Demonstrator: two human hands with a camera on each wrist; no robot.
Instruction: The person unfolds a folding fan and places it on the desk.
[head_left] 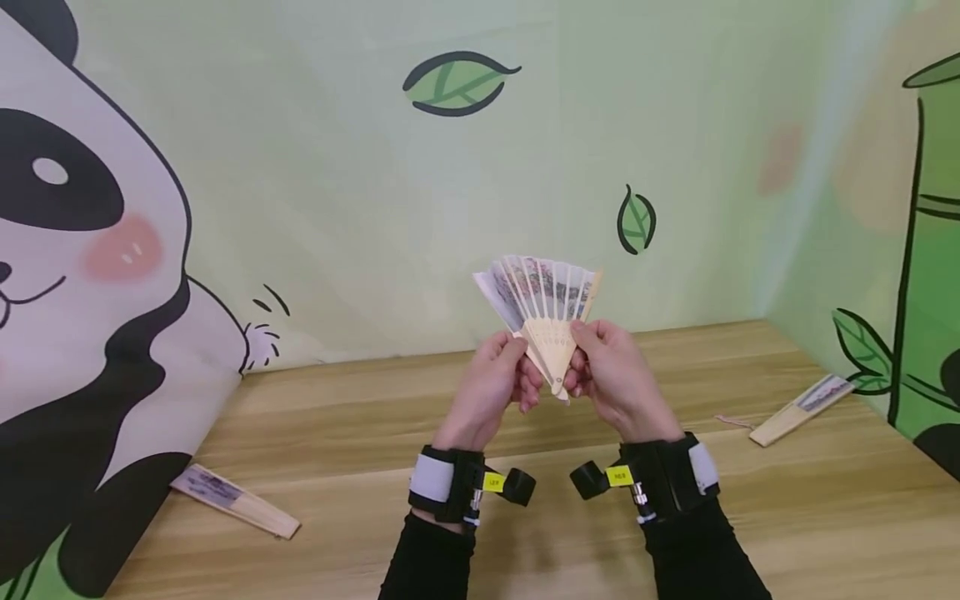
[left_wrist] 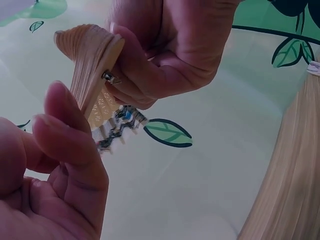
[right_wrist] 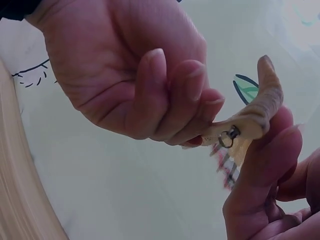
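Observation:
A small paper folding fan with pale wooden ribs is partly spread and held upright above the wooden table. My left hand pinches its left outer rib and my right hand pinches the right one, both near the pivot. In the left wrist view the fan's stacked ribs and metal rivet sit between my left hand below and my right hand above. The right wrist view shows the fan's pivot ring between my right hand and the curled left hand.
Two closed fans lie on the table: one at the near left by the panda backdrop, one at the far right near the bamboo-print wall. Backdrops enclose the table on three sides.

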